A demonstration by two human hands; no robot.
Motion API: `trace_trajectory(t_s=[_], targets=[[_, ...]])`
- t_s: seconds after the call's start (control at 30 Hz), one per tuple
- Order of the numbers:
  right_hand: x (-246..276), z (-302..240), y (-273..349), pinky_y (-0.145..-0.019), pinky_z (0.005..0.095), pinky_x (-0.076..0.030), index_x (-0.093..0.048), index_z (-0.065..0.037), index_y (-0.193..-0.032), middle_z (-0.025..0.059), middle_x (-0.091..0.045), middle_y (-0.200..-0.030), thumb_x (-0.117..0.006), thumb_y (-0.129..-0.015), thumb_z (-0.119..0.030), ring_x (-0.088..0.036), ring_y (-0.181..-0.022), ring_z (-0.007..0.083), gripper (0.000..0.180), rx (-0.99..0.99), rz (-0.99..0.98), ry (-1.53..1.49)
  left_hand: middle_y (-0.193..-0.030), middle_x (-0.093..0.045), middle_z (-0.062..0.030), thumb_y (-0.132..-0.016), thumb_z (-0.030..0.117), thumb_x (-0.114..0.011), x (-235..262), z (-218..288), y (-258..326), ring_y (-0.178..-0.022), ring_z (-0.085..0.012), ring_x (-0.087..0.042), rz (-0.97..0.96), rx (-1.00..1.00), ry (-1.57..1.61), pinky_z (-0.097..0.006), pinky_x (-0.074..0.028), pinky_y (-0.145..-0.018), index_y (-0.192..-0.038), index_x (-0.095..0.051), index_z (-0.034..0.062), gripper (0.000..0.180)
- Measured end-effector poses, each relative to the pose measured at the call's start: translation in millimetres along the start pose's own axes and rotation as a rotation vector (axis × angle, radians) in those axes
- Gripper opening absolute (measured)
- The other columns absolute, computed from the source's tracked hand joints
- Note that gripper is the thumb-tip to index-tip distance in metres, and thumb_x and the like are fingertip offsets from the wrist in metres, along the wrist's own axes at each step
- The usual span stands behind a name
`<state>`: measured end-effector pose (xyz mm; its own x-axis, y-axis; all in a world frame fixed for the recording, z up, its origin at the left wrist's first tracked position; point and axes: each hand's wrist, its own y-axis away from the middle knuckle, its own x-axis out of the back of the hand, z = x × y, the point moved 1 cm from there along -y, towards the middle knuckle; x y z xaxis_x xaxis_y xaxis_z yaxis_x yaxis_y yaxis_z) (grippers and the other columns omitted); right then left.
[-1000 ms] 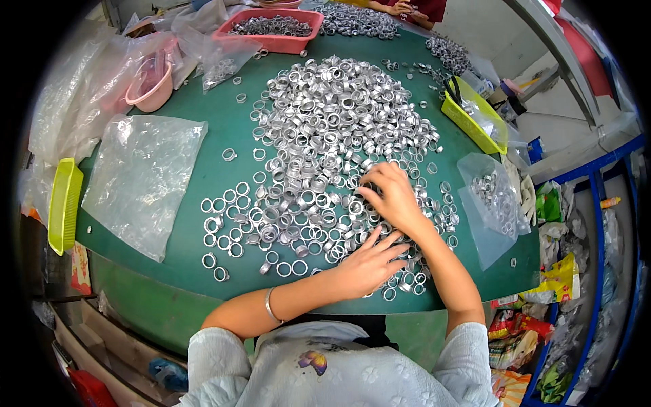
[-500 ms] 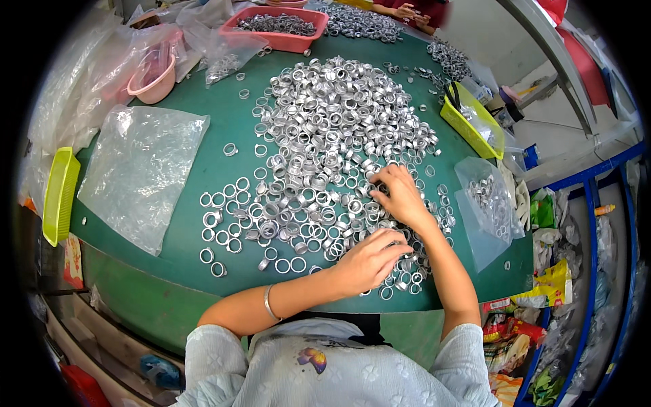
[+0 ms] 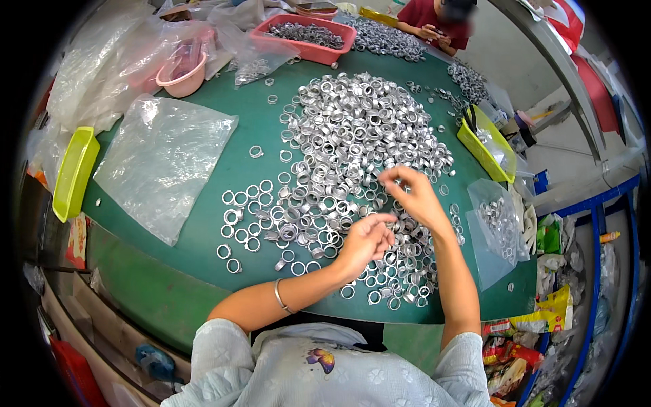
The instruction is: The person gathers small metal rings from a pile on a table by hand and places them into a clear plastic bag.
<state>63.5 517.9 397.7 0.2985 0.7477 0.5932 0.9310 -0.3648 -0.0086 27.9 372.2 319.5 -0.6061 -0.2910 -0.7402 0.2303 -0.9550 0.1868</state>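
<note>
Lifting off the ring heap (image 3: 352,142), both hands now hover above the desk (image 3: 203,271), where 0.5 s ago they pressed flat. Left hand (image 3: 366,239) curls narrow beside right hand (image 3: 415,197); whether either pinches a ring, cannot tell.

Bright, even daylight is flooding the green counter (image 3: 258,136), leaving only soft shadows. The heap of metal rings (image 3: 352,129) is glinting, and the clear plastic bags (image 3: 163,156) are catching pale glare. Fisheye distortion is bending edges, the rim is darkening to black, and detail is softening there.
</note>
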Motion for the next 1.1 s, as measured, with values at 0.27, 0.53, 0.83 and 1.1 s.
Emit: trace_trajectory(t_s=[0.27,0.53,0.83,1.1], targets=[[-77.2,21.5,-72.1,-0.105,0.0513,-0.024,-0.05,-0.02,-0.129,0.0114,-0.034,-0.143,-0.069,-0.074,-0.043,-0.025,-0.133,0.0409,0.063,0.508,-0.211,0.535,-0.066,-0.053,0.0004,-0.094,0.01,-0.05,-2.9,20.8,7.4,-0.056,-0.0042,-0.046,-0.193,-0.139,-0.522,-0.018,-0.035,-0.048,-0.107,-0.054,0.0035,0.015],[-23.6,-8.9,2.1,-0.098,0.0409,-0.037,-0.064,-0.006,-0.105,0.0112,-0.051,-0.127,-0.068,-0.078,-0.016,-0.047,-0.116,0.0302,0.029,0.421,-0.353,0.433,-0.045,-0.046,0.0011,-0.088,0.011,-0.058,39.7,87.0,20.6,-0.042,-0.0048,-0.039,-0.033,-0.318,-1.022,-0.025,-0.032,-0.041,-0.101,-0.062,0.0049,0.015],[-40.4,-4.3,-76.0,-0.1,0.0441,-0.034,-0.066,-0.01,-0.106,0.0122,-0.051,-0.129,-0.066,-0.081,-0.026,-0.041,-0.123,0.0316,0.03,0.367,0.007,0.496,-0.113,-0.053,-0.0174,-0.083,0.009,-0.06,71.1,121.1,18.7,-0.074,-0.0357,-0.062,0.422,-0.501,-1.613,-0.045,-0.05,-0.068,-0.114,-0.055,0.0065,0.032],[-55.5,4.5,-28.2,-0.102,0.0477,-0.035,-0.059,-0.014,-0.118,0.0149,-0.044,-0.135,-0.064,-0.081,-0.038,-0.035,-0.129,0.036,0.044,0.359,-0.343,0.559,-0.13,-0.046,-0.0178,-0.082,0.009,-0.059,92.7,111.8,11.1,-0.078,-0.0394,-0.063,0.364,-0.358,-1.79,-0.047,-0.052,-0.068,-0.112,-0.057,0.0077,0.03]])
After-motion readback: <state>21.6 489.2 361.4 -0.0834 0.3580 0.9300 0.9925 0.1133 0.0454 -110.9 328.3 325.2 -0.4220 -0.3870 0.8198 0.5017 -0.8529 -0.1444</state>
